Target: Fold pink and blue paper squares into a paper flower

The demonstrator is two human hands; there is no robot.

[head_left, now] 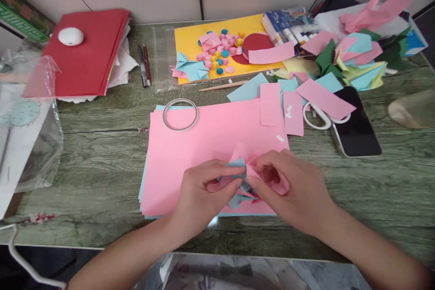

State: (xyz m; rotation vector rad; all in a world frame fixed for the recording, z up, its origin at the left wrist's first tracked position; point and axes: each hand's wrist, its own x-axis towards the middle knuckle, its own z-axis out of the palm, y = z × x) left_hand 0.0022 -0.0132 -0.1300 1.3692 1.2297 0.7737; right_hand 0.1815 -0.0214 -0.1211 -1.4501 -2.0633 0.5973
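Both my hands meet over a stack of pink paper sheets [190, 154] on the green table. My left hand [200, 195] and my right hand [288, 186] pinch a small folded paper piece [242, 181] made of light blue and pink paper. The fingers of each hand are closed on its folds. A roll of clear tape [180, 114] lies on the top left corner of the pink stack. Pink paper strips [271, 104] lie at the stack's top right corner.
A yellow sheet [190, 41] with small paper rosettes lies at the back. Red folders [91, 50] with a white round object are at the back left. A phone [356, 127], scissors [319, 118], markers and loose paper scraps crowd the right. A plastic bag [27, 122] sits left.
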